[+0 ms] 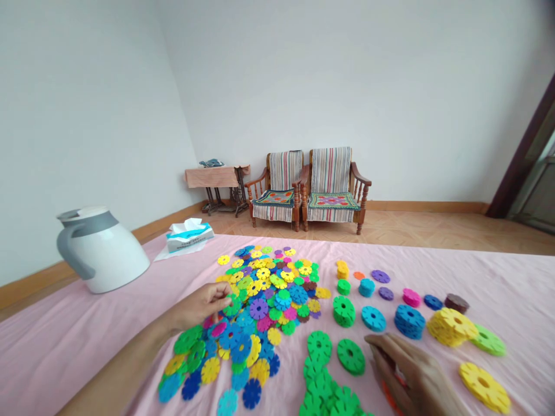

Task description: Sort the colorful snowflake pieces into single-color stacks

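My left hand (207,305) is over the left side of a mixed heap of plastic snowflake discs (259,309). Its thumb and fingers are pinched at the edge of a green snowflake disc (232,305). On the right, my right hand (411,370) is low over the cloth, its fingers curled round an orange snowflake disc (398,377) that is mostly hidden beneath them. Near its fingertips lie a large green disc (351,356) and a blue disc (373,318). A loose pile of green discs (327,396) spreads between my hands at the front.
Sorted stacks stand at the right: yellow (451,326), blue (410,321), green (344,311), pink (411,297) and brown (457,303). A single yellow disc (484,386) lies nearer. A white jug (104,248) and tissue box (189,237) stand left on the pink cloth (173,271). Two chairs (332,185) are beyond.
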`<state>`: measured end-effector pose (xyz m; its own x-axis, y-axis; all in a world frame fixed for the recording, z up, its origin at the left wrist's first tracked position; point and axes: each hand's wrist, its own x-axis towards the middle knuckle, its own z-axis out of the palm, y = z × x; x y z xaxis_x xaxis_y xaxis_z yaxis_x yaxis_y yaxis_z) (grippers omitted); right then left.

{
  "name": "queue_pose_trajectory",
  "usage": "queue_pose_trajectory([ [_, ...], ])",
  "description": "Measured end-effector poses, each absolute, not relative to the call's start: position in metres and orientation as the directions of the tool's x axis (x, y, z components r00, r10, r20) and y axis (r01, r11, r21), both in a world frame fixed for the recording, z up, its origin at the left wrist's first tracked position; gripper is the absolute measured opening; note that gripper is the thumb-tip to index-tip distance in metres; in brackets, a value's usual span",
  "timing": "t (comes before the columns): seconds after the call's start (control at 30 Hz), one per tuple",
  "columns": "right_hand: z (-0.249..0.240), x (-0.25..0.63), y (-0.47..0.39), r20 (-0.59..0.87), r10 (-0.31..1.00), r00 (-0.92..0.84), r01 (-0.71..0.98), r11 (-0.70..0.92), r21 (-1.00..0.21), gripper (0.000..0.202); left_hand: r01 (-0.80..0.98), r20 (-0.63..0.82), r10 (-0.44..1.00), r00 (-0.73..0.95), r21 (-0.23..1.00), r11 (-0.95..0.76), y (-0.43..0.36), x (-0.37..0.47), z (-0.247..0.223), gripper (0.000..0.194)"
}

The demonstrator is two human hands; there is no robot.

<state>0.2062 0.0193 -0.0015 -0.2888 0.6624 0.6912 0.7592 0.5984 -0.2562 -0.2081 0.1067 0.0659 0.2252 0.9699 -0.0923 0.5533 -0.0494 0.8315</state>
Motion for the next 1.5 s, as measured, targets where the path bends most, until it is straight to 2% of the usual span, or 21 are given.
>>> queue_pose_trajectory([
  [0.3,-0.005,0.208,0.019,0.657,0.687,-0.31,0.771,0.586,-0.249,0.022,0.597,0.104,0.994,-0.036,0.8,-0.062,0.139,-0.231,0.054,0.039],
  [0.5,-0.007,0.209,0.019,0.626,0.71,-0.321,0.755,0.591,-0.284,0.018,0.663,-0.011,1.0,-0.004,0.748,0.011,0.143,-0.225,0.039,0.017],
  [0.67,-0.008,0.209,0.019,0.592,0.733,-0.336,0.753,0.586,-0.298,0.017,0.736,-0.082,0.997,0.008,0.675,0.049,0.152,-0.214,0.023,0.021],
  [0.83,-0.009,0.21,0.019,0.585,0.739,-0.335,0.756,0.581,-0.302,0.017,0.761,-0.082,0.997,0.002,0.646,0.052,0.161,-0.212,0.019,0.022],
  [1.1,-0.008,0.21,0.019,0.574,0.747,-0.335,0.753,0.579,-0.313,0.017,0.65,-0.025,1.0,0.007,0.76,0.014,0.152,-0.208,0.032,0.015],
  [1.27,-0.008,0.209,0.018,0.613,0.717,-0.333,0.748,0.596,-0.291,0.016,0.515,0.052,0.999,-0.001,0.856,-0.044,0.131,-0.195,0.062,0.037],
  [1.37,-0.007,0.207,0.018,0.676,0.672,-0.301,0.739,0.613,-0.28,0.017,0.446,0.053,0.995,0.082,0.891,-0.084,0.108,-0.173,0.08,0.039],
  [1.5,-0.008,0.206,0.017,0.68,0.681,-0.273,0.737,0.602,-0.307,0.015,0.414,-0.023,0.968,0.249,0.906,-0.084,0.07,-0.128,0.089,0.028],
])
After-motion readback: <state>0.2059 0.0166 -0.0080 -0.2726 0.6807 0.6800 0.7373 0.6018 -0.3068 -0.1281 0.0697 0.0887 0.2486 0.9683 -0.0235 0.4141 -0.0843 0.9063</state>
